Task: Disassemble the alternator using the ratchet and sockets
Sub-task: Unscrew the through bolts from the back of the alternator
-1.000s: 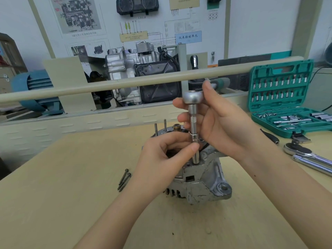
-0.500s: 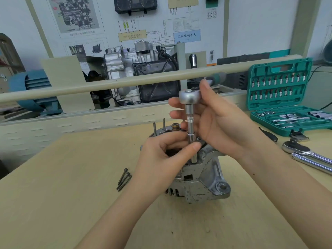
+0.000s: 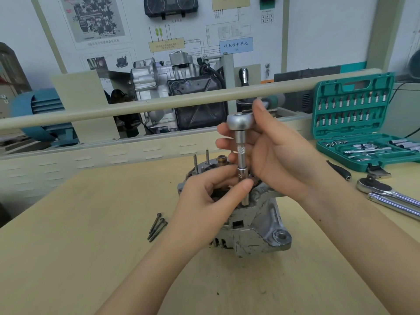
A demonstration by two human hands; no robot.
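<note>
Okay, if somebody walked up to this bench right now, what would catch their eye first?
Probably the two hands at mid-table: the right hand holds a ratchet standing upright on the alternator, while the left hand pinches its extension lower down. Next, the open green socket case at the far right, and three loose bolts lying left of the alternator.

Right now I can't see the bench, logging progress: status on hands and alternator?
Left hand pinches the socket extension. Right hand holds the ratchet head. Alternator upright on the table, three bolts out beside it. Nothing in the way.
</note>
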